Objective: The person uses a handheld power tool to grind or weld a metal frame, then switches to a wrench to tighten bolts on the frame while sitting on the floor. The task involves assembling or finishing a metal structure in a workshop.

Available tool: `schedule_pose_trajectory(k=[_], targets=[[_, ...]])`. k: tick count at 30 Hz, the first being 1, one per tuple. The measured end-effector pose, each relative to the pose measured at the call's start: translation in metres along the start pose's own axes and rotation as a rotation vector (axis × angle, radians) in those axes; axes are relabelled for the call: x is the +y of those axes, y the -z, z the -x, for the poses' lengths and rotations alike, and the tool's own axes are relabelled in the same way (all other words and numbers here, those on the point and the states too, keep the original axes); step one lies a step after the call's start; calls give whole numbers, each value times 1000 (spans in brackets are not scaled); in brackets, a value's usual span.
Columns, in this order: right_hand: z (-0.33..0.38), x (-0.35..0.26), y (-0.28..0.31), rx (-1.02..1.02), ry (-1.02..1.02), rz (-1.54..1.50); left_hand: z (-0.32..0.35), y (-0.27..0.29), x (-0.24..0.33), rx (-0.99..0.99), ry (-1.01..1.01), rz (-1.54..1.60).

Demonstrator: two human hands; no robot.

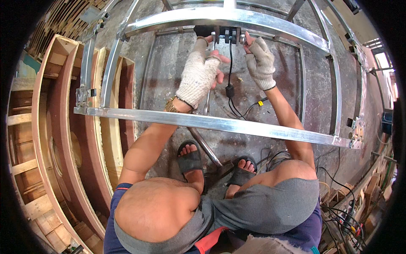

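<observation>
My left hand [198, 78], in a white fingerless knit glove, lies over a metal wrench [207, 103] that passes beneath the palm. The upper end of that wrench meets the left side of a black motor-like unit [204, 30] with a metal bracket. The left index finger touches near the wrench head, while the other fingers curl loosely around the handle. My right hand [260, 63], gloved alike, pinches a small silver fastener [242, 39] at the bracket's right end. From the unit hangs a black cable [231, 63]. Part of the wrench is hidden by the left hand.
A silver metal frame surrounds the work, its near bar [220, 122] crossing over my forearms. Wooden box sections [63, 127] stand on the left. A metal tube [205, 146] lies by my sandaled feet. Loose cables [347, 216] and wood scraps [374, 190] lie on the right.
</observation>
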State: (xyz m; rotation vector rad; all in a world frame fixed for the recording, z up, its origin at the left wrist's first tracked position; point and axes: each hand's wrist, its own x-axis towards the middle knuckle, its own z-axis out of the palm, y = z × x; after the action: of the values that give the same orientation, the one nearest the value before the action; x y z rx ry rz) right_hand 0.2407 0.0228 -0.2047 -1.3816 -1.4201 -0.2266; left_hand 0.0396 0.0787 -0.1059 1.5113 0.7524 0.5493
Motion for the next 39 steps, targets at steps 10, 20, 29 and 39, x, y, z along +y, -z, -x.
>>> schedule_pose_trajectory(k=[10,20,29,39], targets=[[4,-7,-17,45,-83,-89,4,-8,-15,58,-22,36],[-10,-110,27,-67,-989,-658,-11,-9,-47,192,-241,-209],[17,-86,19,28,-809,-415,-6,-9,-39,202,-168,-166],[21,1,-4,-118,-189,-33,-5,-11,-41,217,-140,-137]])
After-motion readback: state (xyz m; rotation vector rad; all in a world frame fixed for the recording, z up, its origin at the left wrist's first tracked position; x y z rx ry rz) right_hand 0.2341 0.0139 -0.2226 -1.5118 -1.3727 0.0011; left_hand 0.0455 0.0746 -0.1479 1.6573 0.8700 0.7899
